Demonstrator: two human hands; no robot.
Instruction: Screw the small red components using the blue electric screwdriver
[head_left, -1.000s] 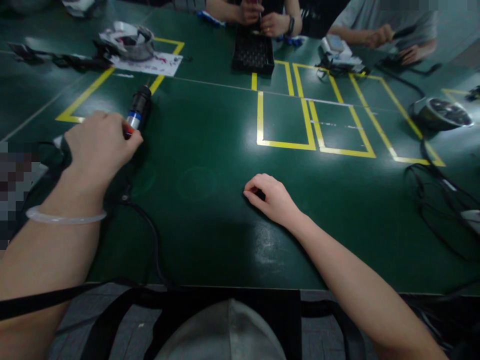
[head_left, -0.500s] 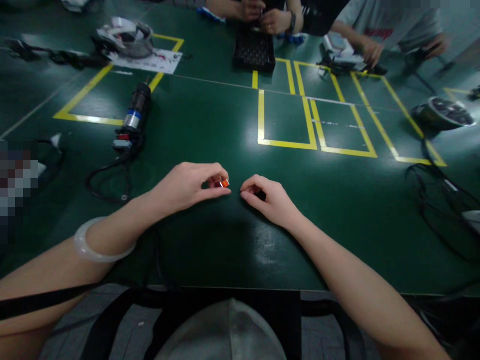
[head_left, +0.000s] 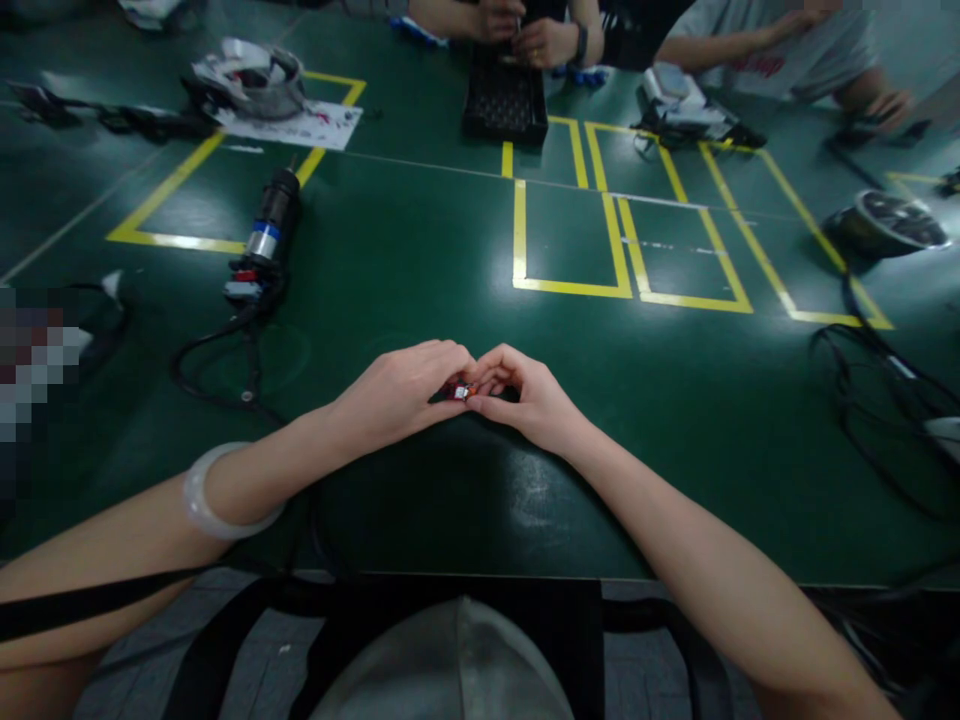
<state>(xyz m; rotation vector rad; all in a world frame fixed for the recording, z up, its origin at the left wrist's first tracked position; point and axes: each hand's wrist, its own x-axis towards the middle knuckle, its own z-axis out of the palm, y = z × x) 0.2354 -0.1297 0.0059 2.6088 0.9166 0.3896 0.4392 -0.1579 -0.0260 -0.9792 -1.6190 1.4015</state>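
A small part (head_left: 460, 392) with red, orange and silvery colours sits between my two hands, low over the green table (head_left: 420, 290). My left hand (head_left: 409, 388) pinches it from the left. From the other side, the fingertips of my right hand (head_left: 529, 395) are closed at the part's orange end and meet my left fingertips. Fingers cover much of the part, and its exact kind is too small to make out. Whether my right fingers hold a second tiny piece cannot be seen.
A corded electric screwdriver (head_left: 264, 240) lies at the left. Behind it a round container (head_left: 274, 85) rests on paper. A black tray (head_left: 506, 110) stands before a co-worker's hands (head_left: 544, 42). At the right are a metal bowl of parts (head_left: 889, 222) and cables (head_left: 855, 400). Yellow tape marks the table.
My left hand has moved right and slightly down with the small part. The gap between my hands has closed, and my right fingertips now touch the part's end. A co-worker's arm at the back right has lifted.
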